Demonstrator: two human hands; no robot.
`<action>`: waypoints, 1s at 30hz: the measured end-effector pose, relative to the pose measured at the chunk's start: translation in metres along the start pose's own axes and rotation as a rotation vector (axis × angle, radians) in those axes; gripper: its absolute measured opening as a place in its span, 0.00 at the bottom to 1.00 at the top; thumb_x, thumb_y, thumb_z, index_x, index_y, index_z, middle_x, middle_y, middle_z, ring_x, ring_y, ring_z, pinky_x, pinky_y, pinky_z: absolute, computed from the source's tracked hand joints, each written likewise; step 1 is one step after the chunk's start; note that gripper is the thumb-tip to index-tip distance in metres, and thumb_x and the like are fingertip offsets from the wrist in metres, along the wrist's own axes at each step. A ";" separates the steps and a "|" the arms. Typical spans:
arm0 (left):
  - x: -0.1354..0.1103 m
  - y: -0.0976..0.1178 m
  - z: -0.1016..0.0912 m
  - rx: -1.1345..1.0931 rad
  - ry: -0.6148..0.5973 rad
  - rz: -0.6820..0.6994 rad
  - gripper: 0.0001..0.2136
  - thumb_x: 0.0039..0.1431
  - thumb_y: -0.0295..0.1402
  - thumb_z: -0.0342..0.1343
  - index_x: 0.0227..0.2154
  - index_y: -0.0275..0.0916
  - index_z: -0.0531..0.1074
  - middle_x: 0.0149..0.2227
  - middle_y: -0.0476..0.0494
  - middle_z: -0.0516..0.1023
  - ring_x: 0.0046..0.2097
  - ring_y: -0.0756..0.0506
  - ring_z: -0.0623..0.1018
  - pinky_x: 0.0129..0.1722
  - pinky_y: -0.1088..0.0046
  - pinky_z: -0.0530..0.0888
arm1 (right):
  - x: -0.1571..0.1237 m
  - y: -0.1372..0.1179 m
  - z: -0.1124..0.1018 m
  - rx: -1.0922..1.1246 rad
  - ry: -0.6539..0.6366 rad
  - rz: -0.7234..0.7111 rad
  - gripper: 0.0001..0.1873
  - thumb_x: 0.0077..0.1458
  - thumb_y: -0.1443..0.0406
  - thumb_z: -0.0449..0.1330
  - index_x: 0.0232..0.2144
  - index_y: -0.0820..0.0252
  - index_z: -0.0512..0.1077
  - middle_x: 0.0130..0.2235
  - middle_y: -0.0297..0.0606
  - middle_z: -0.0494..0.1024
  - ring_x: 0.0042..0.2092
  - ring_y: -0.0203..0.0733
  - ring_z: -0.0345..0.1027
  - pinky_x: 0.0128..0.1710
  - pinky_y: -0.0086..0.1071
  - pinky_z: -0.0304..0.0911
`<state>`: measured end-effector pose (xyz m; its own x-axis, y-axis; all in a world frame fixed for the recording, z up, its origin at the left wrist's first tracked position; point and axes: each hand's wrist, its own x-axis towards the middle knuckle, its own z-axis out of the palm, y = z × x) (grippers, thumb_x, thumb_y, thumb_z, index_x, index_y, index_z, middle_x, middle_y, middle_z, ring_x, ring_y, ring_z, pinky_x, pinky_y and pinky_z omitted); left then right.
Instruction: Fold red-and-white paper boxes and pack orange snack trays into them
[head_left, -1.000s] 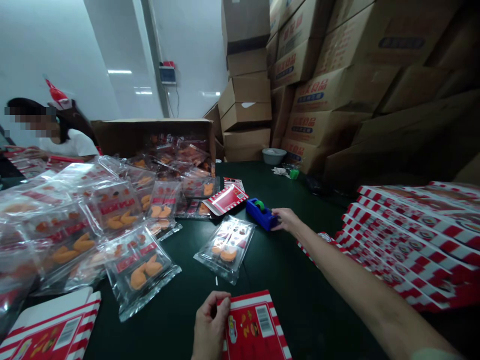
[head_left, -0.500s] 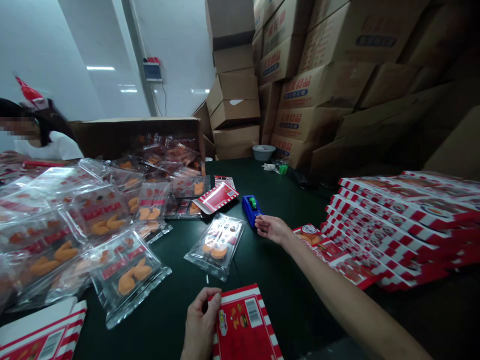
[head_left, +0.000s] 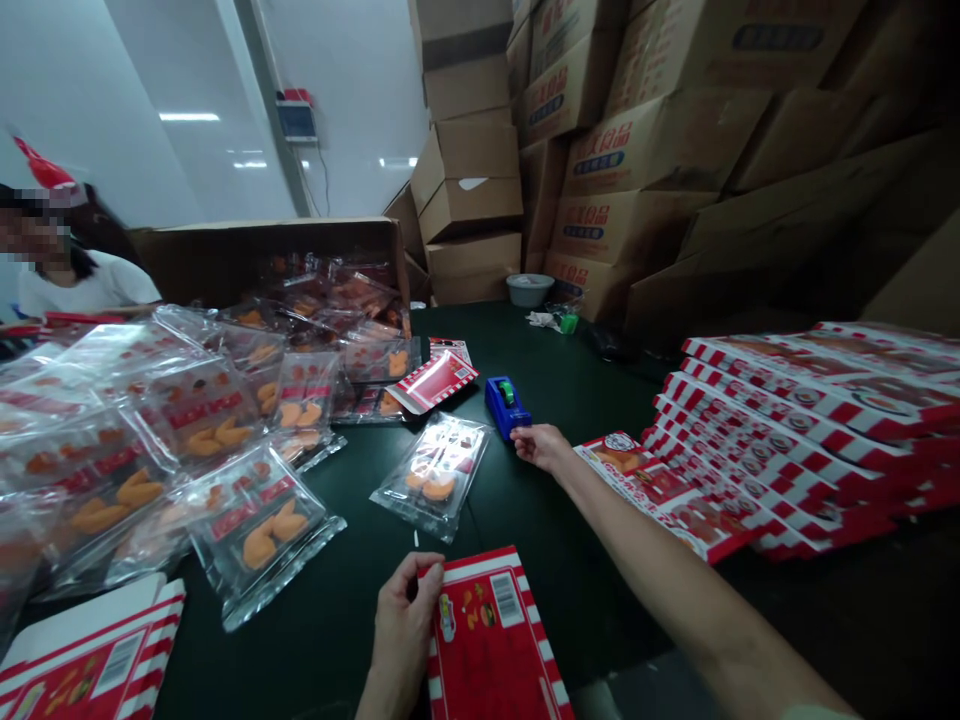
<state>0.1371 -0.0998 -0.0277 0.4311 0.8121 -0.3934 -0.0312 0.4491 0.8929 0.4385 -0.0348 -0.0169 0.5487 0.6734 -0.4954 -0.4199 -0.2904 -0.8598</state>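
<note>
My left hand [head_left: 401, 622] pinches the upper left corner of a flat red-and-white striped printed carton [head_left: 491, 640] with a barcode, lying on the table. My right hand [head_left: 541, 447] is stretched forward, fingers loose and holding nothing, just beside a blue tape dispenser [head_left: 508, 405] with a green roll. Nearest my hands is a clear plastic tray pack of orange snacks [head_left: 433, 470]. A heap of similar sealed packs [head_left: 202, 420] covers the table's left side.
Stacked flat printed cartons [head_left: 795, 420] fill the right of the dark green table [head_left: 600, 370]. An open cardboard box [head_left: 262, 250] of packs stands behind the heap. Brown shipping cartons [head_left: 660, 170] tower at the back. A co-worker [head_left: 67, 280] in a white top sits far left.
My right hand has pulled back from the tape dispenser toward me. The view has tilted and shifted, and a printed carton near the stack now shows fully beside my right forearm.
</note>
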 end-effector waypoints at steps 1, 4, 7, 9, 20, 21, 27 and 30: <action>0.000 0.001 0.001 -0.006 0.020 0.021 0.22 0.38 0.51 0.65 0.30 0.38 0.70 0.22 0.50 0.77 0.26 0.42 0.79 0.26 0.68 0.74 | -0.004 -0.001 0.001 -0.032 0.000 0.002 0.17 0.61 0.61 0.58 0.49 0.63 0.67 0.49 0.43 0.72 0.44 0.43 0.70 0.42 0.41 0.69; -0.005 0.011 0.001 -0.035 0.080 0.098 0.21 0.40 0.49 0.65 0.30 0.37 0.71 0.22 0.50 0.76 0.24 0.45 0.77 0.25 0.71 0.74 | -0.028 -0.004 0.003 -0.137 -0.037 -0.010 0.15 0.61 0.61 0.58 0.47 0.64 0.68 0.45 0.41 0.73 0.40 0.40 0.71 0.38 0.37 0.70; -0.018 0.039 0.001 -0.006 0.066 0.255 0.17 0.46 0.46 0.63 0.31 0.37 0.72 0.26 0.48 0.77 0.26 0.46 0.78 0.25 0.72 0.75 | -0.071 -0.016 -0.005 -0.230 -0.154 -0.065 0.09 0.61 0.64 0.58 0.38 0.66 0.71 0.32 0.34 0.74 0.27 0.31 0.67 0.25 0.26 0.65; -0.031 0.060 0.005 0.096 0.069 0.454 0.12 0.53 0.42 0.59 0.33 0.38 0.73 0.29 0.47 0.78 0.29 0.46 0.78 0.27 0.72 0.76 | -0.109 -0.028 -0.016 -0.263 -0.268 -0.120 0.08 0.58 0.66 0.60 0.29 0.66 0.72 0.22 0.30 0.70 0.20 0.27 0.60 0.18 0.21 0.55; -0.052 0.069 0.058 0.902 0.067 1.715 0.08 0.57 0.21 0.55 0.38 0.37 0.74 0.42 0.39 0.80 0.50 0.42 0.77 0.51 0.61 0.74 | -0.225 0.016 -0.025 0.137 -0.643 -0.175 0.18 0.43 0.55 0.69 0.22 0.65 0.71 0.15 0.28 0.68 0.15 0.24 0.53 0.16 0.20 0.49; -0.050 0.067 0.059 0.931 0.036 1.739 0.08 0.58 0.21 0.55 0.37 0.37 0.74 0.42 0.38 0.80 0.50 0.42 0.77 0.53 0.58 0.72 | -0.222 0.022 -0.025 0.157 -0.633 -0.148 0.19 0.42 0.55 0.70 0.22 0.65 0.71 0.15 0.27 0.67 0.15 0.24 0.53 0.16 0.19 0.49; -0.048 0.071 0.057 1.056 -0.109 1.802 0.07 0.58 0.20 0.55 0.37 0.36 0.74 0.42 0.38 0.81 0.52 0.42 0.76 0.56 0.57 0.69 | -0.210 0.037 -0.028 0.195 -0.628 -0.070 0.20 0.40 0.56 0.71 0.23 0.66 0.71 0.16 0.27 0.69 0.15 0.23 0.56 0.15 0.17 0.52; -0.047 0.075 0.056 1.043 -0.162 1.829 0.07 0.58 0.20 0.54 0.37 0.36 0.74 0.42 0.39 0.81 0.51 0.43 0.77 0.55 0.59 0.70 | -0.206 0.042 -0.028 0.208 -0.659 -0.043 0.20 0.42 0.55 0.70 0.23 0.65 0.70 0.17 0.29 0.71 0.15 0.24 0.58 0.16 0.18 0.55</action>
<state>0.1651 -0.1250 0.0697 0.5597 -0.0765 0.8251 -0.0378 -0.9970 -0.0669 0.3280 -0.2050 0.0457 0.0421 0.9731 -0.2264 -0.5737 -0.1620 -0.8029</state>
